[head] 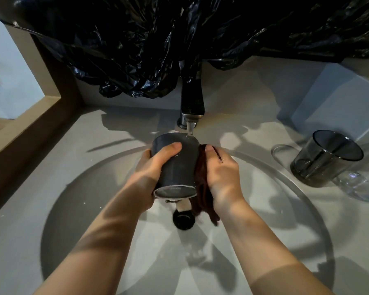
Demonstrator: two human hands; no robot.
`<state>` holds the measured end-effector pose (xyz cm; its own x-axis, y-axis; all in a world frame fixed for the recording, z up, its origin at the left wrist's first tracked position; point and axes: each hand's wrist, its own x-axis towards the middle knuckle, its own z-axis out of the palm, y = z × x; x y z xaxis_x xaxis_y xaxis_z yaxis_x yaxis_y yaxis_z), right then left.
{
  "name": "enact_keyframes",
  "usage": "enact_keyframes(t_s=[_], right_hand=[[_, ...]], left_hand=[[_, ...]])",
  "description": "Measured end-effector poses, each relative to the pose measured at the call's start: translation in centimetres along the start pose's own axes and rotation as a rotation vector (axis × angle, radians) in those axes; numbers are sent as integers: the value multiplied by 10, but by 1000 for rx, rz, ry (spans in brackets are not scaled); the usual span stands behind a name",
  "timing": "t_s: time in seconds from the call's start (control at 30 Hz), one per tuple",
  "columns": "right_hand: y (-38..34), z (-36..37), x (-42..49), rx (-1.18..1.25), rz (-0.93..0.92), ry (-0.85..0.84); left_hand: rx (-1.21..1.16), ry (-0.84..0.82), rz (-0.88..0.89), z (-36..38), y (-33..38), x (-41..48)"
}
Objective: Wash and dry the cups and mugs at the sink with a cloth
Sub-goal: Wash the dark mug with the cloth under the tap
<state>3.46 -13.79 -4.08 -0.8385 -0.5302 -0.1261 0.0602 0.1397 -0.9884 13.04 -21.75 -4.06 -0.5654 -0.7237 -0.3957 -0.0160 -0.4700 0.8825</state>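
A dark grey cup lies tilted over the round sink basin, its base towards me and its mouth under the tap. My left hand grips its left side. My right hand presses a dark brown cloth against the cup's right side, and the cloth hangs down below the hand. Water runs from the black tap onto the cup's far end. The black drain plug shows under the cup.
A smoked glass tumbler stands on the counter at right, with clear glasses beside and behind it. A black plastic sheet hangs over the back wall. A wooden ledge runs along the left.
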Motion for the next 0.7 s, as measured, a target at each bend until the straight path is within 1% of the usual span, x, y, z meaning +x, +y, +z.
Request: enact_keyframes(t_s=[0.07,0.13,0.2,0.27,0.3,0.4,0.43,0.57,0.6,0.7], right_hand=[[3,4,-1,6,42,1],[5,9,-9,123,118,-57],[6,13,-16,238,207,-161],[8,12,-18,252,219,-214],[8,10,-16,267,217,-198],[6,0,-3,319,232,-55],[5,-2,1,329,235,-36],[2,-5,2,312,187,-48],[2,-4,0,308,204,-62],[6,2,-14,407,331,-193]], left_hand=[[8,5,-29,1,0,0],[-36,15,-87,4,-4,-1],[-157,0,-185,6,-5,-3],[-270,-26,-245,7,-5,-6],[-252,-16,-220,6,-6,-5],[-23,23,-65,9,-7,-4],[8,32,-41,11,-7,-4],[-25,59,-51,12,-6,1],[-67,76,-69,11,-6,3],[-258,133,-122,7,-7,6]])
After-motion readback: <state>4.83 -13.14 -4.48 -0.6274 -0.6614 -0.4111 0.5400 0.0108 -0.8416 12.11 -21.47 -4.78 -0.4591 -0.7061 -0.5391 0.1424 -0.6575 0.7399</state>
